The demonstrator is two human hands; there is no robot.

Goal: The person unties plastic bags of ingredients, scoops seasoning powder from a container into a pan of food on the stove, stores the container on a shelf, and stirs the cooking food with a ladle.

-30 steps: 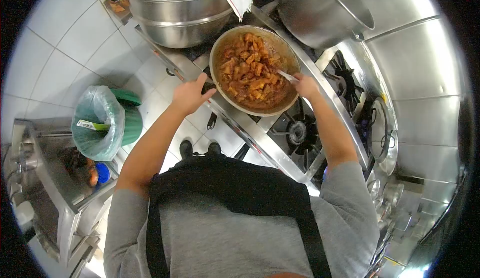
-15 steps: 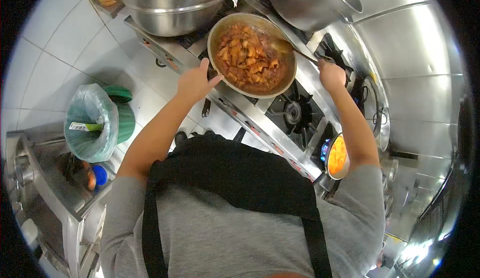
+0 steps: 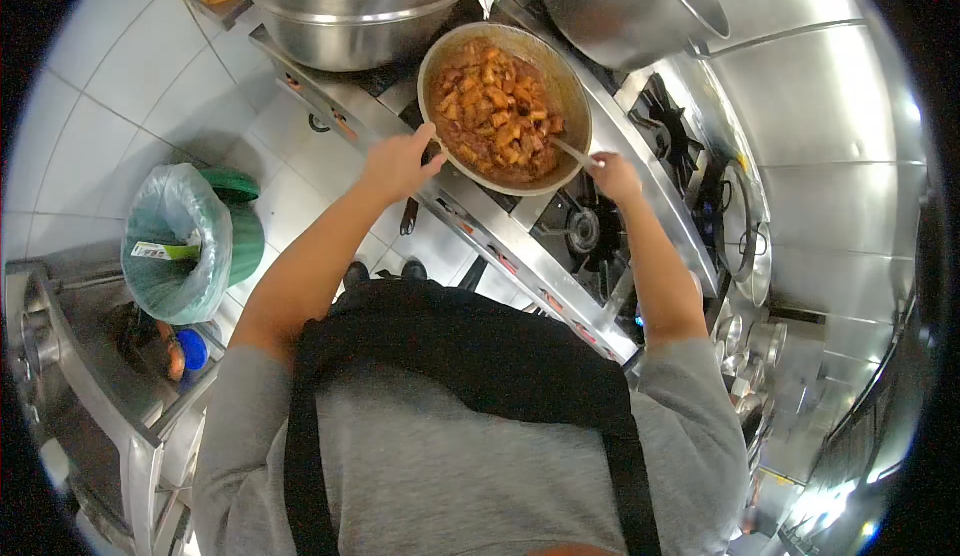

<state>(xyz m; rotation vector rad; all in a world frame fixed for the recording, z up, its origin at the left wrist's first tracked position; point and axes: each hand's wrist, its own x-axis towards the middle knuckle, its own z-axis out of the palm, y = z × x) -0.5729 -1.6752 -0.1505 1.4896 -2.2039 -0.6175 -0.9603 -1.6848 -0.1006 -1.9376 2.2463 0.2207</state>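
Observation:
A wide round pan (image 3: 583, 96) sits tilted on the stove, holding chunks of food in reddish-brown sauce (image 3: 495, 106). At its near left rim, my left hand (image 3: 400, 163) is closed round the side handle, thumb and fingers on either side. My right hand (image 3: 616, 176) grips the handle of a metal spoon (image 3: 572, 150) by the pan's right rim. The spoon's bowl is down in the food and hidden.
A big steel pot (image 3: 350, 31) stands left of the pan, another steel pot (image 3: 640, 11) behind it. The stove's burner (image 3: 583, 228) is nearer me. A green lined bin (image 3: 245, 246) stands on the floor at left. My right forearm covers most of a lit burner.
My right hand has moved left and toward me with the spoon, whose bowl has sunk into the food. The food chunks have shifted. My left hand stays at the pan's rim.

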